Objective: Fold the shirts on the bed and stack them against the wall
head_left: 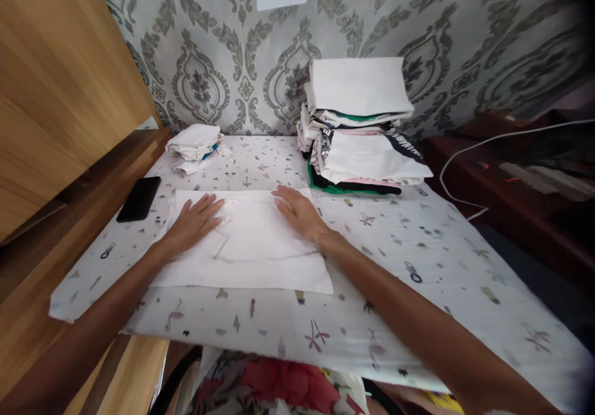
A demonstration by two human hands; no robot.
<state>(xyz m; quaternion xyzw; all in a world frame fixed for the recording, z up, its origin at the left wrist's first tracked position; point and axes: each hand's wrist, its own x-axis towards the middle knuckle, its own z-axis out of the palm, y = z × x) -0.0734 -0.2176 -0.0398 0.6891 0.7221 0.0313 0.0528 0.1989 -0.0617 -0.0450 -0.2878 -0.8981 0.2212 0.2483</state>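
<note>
A white piece of cloth (260, 272), perhaps a garment, lies spread on the table in front of me, with a few creases across its middle. On its left part my left hand (193, 222) rests flat, fingers stretched out and a little apart. My right hand (297, 212) presses on the upper right part of the same cloth, fingers extended toward the wall. Neither hand grips anything. Part of the cloth is covered by the hands and wrists.
A tall stack of folded clothes (362, 155) stands at the back right. A smaller folded pile (195, 142) sits back left, and a black phone (139, 199) lies near the left edge. Wooden furniture (65, 80) borders the left; a white cable (511, 133) hangs at right.
</note>
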